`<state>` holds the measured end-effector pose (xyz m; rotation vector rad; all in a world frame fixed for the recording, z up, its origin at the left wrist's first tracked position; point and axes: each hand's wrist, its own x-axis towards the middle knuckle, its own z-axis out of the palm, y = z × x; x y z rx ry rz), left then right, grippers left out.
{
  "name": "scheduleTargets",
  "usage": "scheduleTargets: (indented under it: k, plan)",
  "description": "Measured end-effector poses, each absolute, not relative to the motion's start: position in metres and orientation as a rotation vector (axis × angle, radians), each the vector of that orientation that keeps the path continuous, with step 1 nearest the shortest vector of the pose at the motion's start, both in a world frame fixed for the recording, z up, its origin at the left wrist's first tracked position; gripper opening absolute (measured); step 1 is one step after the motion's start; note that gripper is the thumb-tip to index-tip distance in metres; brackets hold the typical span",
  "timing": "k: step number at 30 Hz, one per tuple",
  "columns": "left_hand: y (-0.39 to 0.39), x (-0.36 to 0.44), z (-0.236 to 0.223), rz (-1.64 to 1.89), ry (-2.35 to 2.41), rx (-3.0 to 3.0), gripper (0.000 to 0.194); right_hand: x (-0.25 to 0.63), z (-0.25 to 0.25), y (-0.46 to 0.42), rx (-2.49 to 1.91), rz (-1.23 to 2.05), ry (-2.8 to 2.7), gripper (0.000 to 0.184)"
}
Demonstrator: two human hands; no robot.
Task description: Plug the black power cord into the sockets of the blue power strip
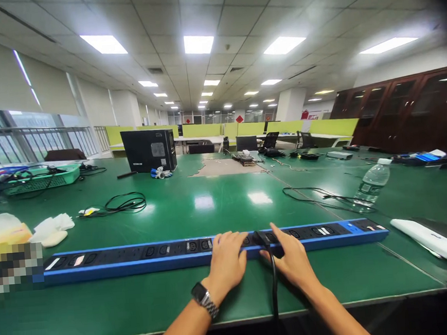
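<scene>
A long blue power strip [125,269] with black sockets lies across the green table in front of me. My left hand [227,257] grips it left of the middle, fingers over the top and thumb on the near side; a watch is on that wrist. Just right of it, a black plug [260,237] sits at a socket, and its power cord [274,282] runs down over the table's near edge. Beside the plug, my right hand [290,257] is open against the strip, index finger stretched across the top and thumb apart near the cord. How far in the plug sits is hidden.
On the green table [142,310] a water bottle [372,184] and a white device [432,239] stand at right. Loose black cables [123,202] lie beyond the strip. Farther back are a black computer case [149,150], blue-white gloves [161,173] and a green basket [46,180].
</scene>
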<state>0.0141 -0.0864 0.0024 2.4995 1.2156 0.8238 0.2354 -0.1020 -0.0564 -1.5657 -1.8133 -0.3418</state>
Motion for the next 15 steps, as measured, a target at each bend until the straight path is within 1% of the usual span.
scheduleTargets:
  k: [2,4,5,8,9,11,15]
  plan:
    - [-0.079,0.037,0.003,0.789,1.19,2.605,0.051,0.24,-0.064,-0.1,-1.65,-0.423,-1.8,0.068]
    - [-0.07,0.057,0.003,0.727,1.145,2.696,0.054,0.241,-0.069,-0.099,-1.689,-0.461,-1.826,0.064]
    - [-0.066,0.064,0.003,0.704,1.122,2.729,0.051,0.241,-0.071,-0.099,-1.702,-0.469,-1.835,0.061]
    - [-0.055,0.076,0.002,0.694,1.085,2.762,0.029,0.24,-0.073,-0.099,-1.725,-0.481,-1.847,0.058]
    - [-0.052,0.076,0.001,0.702,1.075,2.768,0.025,0.24,-0.073,-0.099,-1.731,-0.486,-1.848,0.057]
    - [-0.05,0.075,-0.001,0.724,1.058,2.778,0.023,0.241,-0.074,-0.099,-1.735,-0.498,-1.851,0.057]
    - [-0.057,0.078,0.004,0.78,1.075,2.769,0.026,0.243,-0.076,-0.098,-1.72,-0.523,-1.849,0.057]
